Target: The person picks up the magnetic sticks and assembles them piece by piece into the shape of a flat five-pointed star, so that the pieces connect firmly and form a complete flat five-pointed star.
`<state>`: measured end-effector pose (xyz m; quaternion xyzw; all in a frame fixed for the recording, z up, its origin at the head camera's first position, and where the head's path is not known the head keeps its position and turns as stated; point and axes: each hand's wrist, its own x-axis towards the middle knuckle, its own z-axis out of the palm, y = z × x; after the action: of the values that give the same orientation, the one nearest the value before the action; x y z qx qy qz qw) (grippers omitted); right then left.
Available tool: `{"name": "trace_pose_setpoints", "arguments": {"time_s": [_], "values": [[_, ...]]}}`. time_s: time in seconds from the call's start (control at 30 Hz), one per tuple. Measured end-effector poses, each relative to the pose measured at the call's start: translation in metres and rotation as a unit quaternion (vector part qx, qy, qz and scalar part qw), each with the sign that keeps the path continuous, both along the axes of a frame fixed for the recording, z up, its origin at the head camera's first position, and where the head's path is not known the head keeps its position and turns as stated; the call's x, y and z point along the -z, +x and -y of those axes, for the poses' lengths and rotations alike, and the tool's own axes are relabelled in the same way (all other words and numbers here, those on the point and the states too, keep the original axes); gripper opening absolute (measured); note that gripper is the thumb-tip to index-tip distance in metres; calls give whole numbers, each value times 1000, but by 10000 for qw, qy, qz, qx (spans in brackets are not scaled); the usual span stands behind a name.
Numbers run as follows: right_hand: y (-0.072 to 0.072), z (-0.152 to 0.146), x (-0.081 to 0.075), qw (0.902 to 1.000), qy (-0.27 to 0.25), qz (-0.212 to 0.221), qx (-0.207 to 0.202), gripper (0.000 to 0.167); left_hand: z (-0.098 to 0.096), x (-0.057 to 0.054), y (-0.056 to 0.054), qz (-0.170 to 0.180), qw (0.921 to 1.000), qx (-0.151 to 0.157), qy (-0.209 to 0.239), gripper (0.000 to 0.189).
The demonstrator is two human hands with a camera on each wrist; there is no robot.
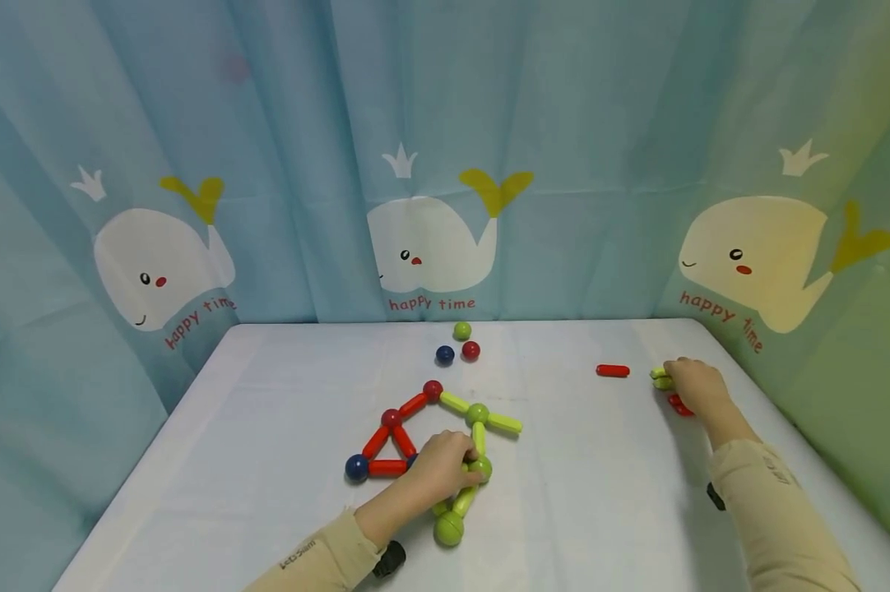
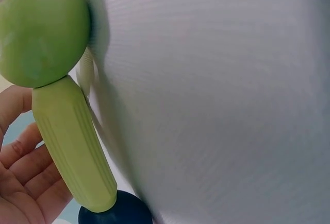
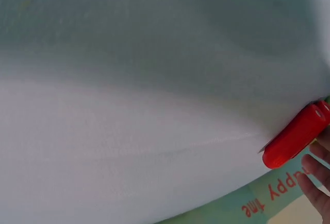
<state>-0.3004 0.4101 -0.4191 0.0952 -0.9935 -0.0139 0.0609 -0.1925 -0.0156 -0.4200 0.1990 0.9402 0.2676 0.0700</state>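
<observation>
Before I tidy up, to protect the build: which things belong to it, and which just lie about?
In the job:
stick-and-ball figure, left hand on it
green pieces at right hand

Loose, perhaps spares:
three balls
lone red stick
red pieces near right hand

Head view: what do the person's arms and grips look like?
Left sleeve and right sleeve: long, beige, small dark lettering. Left black object beside one sleeve end, right black object beside the other. Left grip and right grip: bare hands, no gloves.

"happy time" on curtain (image 1: 586,123) ("lets…" on left sleeve (image 1: 326,555))
</observation>
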Motion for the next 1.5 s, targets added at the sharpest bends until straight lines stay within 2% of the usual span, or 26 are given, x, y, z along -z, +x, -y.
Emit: {"name": "trace_pose_setpoints", "arguments": {"time_s": [0.2, 0.6, 0.83, 0.97, 1.17, 1.3, 1.5], "values": [[0, 4, 3, 9967, 658, -318, -347, 12, 1, 1, -1, -31, 10000, -21, -39, 18], [6, 3, 1, 9908, 1030, -488, -727, 18, -1, -1, 0, -90, 9999, 46, -70, 17], [11, 2, -6, 9879, 847, -691, -1097, 23, -1, 1, 0, -42, 9999, 89, -60, 16], [12, 12, -13, 9878, 536, -724, -1274, 19, 0, 0, 0, -81, 9999, 65, -97, 16], [20, 31, -21, 9896, 187, -699, -1243, 16, 0, -1, 2, -23, 10000, 20, 2, 16], [26, 39, -21, 9859, 38, -955, -1376, 17, 0, 1, 4, 130, 9999, -16, 82, 16], [36, 53, -23, 9766, -430, -1515, -1462, 20, -1, 1, 3, 71, 9999, -62, 77, 16]]}}
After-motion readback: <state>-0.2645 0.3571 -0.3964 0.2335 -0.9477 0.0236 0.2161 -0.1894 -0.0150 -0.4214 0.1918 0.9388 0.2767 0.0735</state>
